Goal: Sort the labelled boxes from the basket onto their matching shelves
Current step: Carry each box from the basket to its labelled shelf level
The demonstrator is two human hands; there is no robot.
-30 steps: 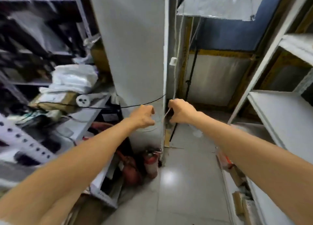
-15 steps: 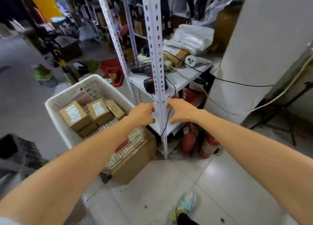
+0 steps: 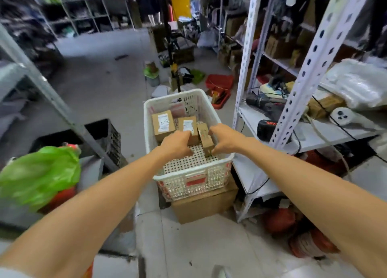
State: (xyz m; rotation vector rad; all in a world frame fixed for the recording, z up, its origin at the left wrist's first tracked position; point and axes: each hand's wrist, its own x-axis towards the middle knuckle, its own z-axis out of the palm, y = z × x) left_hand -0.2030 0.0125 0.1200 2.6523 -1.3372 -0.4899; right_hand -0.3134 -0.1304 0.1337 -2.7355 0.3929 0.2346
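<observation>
Basket (image 3: 189,178): white, perforated plastic, standing on a brown carton (image 3: 206,204) on the tiled floor, directly in front of you. Red labels on its near wall.

Contents, three cardboard boxes, all at the far half of the basket:
- Left box (image 3: 163,123): lying flat, white label up, handwriting on it too blurred to read. Untouched.
- Middle box (image 3: 188,127): white label up, touching the left box. Your left hand (image 3: 178,145) lies over its near end, fingers curled down; whether they actually grip it cannot be told.
- Narrow box (image 3: 205,138): tilted, standing on its near end on the basket floor, leaning against the middle box. Your right hand (image 3: 225,138) is curled at its right side, fingertips at its lower corner; contact looks likely, but a firm hold cannot be confirmed.

Both your arms reach in over the near rim, bare to the elbow.

Surroundings:
- Rack (image 3: 297,77): white slotted-angle posts, just right of the basket. Its shelf carries a drill (image 3: 265,103), a white power strip (image 3: 343,115), a bagged white bundle (image 3: 356,83) and black cables.
- Green bag (image 3: 39,173): left foreground, blurred.
- Black crate (image 3: 104,137): left of the basket, behind a grey post.
- Red tray (image 3: 219,83): on the floor beyond the basket.
- Further shelving along the back, out of focus.
</observation>
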